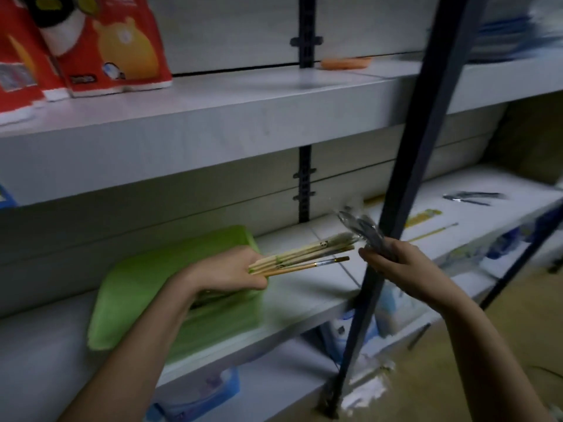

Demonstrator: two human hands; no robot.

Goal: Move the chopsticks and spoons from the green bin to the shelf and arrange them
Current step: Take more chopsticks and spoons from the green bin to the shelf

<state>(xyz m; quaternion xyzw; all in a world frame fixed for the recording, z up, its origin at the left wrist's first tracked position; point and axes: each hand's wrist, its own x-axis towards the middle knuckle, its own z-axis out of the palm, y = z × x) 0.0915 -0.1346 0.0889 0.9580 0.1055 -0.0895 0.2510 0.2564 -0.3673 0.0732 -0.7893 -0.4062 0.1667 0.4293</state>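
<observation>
1. We face the white shelf (304, 287). Its middle board runs under both sets of fingers.
2. A dark upright post (426, 132) crosses the view. It passes just behind the right hand's fingers.
3. The green bin (146, 278) sits on the middle board, below and behind the left hand's fingers.
4. Red packs (115, 47) stand on the upper board, well above the left fingers.
5. Our left hand (225, 272) is clenched around the bundle of chopsticks (304, 254). We grip it at one end. The sticks project from the fingers toward the right hand, slightly raised. Their free tips end near the right fingertips but apart from them.
6. Our right hand (399, 266) grasps the wrapped spoons (362, 229). The fingers curl round the lower end. The pack rises from them up and to the left, above the chopstick tips. It is blurred, so we cannot count the spoons.
7. Dark utensils (472, 197) lie on the board, well beyond the right fingers.
</observation>
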